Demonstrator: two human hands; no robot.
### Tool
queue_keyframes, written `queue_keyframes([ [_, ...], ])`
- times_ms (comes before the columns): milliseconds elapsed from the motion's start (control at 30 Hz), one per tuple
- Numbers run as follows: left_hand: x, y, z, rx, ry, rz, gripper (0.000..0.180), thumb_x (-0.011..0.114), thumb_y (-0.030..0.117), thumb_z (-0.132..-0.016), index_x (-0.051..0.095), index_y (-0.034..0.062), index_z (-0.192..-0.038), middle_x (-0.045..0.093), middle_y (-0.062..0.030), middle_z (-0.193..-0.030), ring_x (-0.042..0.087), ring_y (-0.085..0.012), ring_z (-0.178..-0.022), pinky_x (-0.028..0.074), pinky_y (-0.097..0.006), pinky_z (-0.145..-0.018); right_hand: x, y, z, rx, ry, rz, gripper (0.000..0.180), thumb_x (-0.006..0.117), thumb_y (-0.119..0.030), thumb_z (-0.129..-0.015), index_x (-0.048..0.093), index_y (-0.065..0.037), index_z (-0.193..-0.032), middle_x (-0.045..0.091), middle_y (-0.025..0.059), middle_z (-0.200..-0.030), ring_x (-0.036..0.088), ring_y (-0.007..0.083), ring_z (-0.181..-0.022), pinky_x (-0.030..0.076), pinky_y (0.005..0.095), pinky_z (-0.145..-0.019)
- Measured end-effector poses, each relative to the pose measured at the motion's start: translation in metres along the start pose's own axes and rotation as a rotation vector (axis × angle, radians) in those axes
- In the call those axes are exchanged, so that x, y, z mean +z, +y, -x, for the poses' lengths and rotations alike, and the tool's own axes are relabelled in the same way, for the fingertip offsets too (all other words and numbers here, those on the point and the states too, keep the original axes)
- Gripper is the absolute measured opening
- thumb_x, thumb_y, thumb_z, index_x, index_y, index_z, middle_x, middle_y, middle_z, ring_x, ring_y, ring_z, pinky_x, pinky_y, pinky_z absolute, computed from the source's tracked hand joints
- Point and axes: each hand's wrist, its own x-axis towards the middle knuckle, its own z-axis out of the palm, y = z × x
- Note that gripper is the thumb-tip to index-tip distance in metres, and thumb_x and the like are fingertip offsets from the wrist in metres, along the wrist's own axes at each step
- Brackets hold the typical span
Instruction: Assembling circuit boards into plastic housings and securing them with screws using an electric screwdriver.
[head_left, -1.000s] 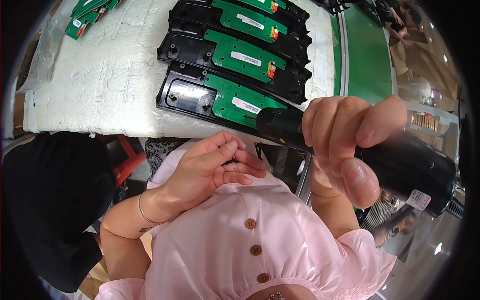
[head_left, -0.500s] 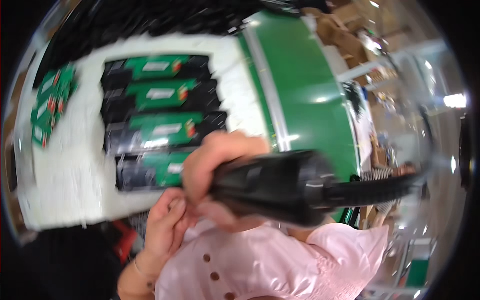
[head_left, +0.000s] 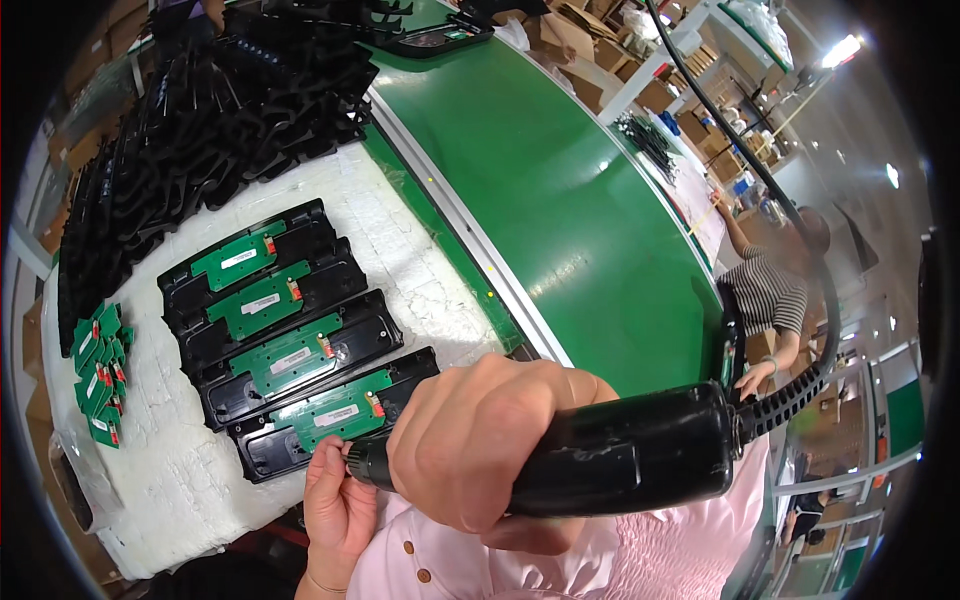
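My right hand is wrapped round a black electric screwdriver, which lies nearly level, its cord end to the right. Beside the screwdriver's tip, the fingers of my left hand are pinched together; what they hold, if anything, is too small to make out. Just beyond them lies the nearest black plastic housing, with a green circuit board in it. Several more such housings with boards form a row leading away from me. My right hand hides part of the nearest one.
A white padded mat lies under the housings. Loose green circuit boards are piled at its left, and black plastic parts are heaped at the back. A green conveyor belt with a metal rail runs alongside. A person in a striped top is at the right.
The view has turned, so the row of housings now runs aslant and the co-worker shows more fully. The screwdriver appears lower and further right, still in my right hand. My left fingers stay by its tip.
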Motion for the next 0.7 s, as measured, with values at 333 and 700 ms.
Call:
queue_keyframes([
  [333,0.001,0.001,0.005,-0.009,0.087,-0.084,0.012,0.047,0.013,-0.091,0.052,0.0026,-0.094,0.057,-0.0055,-0.085,0.054,-0.0102,-0.07,0.048,-0.022,-0.071,-0.009,0.013,0.006,-0.02,-0.057,0.049,0.018,0.065,-0.004,-0.074,0.048,-0.003,-0.077,0.053,0.0052,-0.057,0.049,0.0156,-0.042,0.039,0.0269,-0.04],
  [700,0.01,-0.01,0.002,-0.188,-0.192,-0.076,0.034,0.047,0.023,-0.091,0.048,0.0005,-0.116,0.054,-0.0112,-0.109,0.052,-0.0171,-0.101,0.042,-0.03,-0.09,-0.024,0.012,0.015,0.179,-0.123,0.15,0.025,0.064,-0.004,-0.07,0.046,-0.011,-0.085,0.056,-0.001,-0.056,0.054,0.0079,-0.047,0.044,0.0196,-0.047],
])
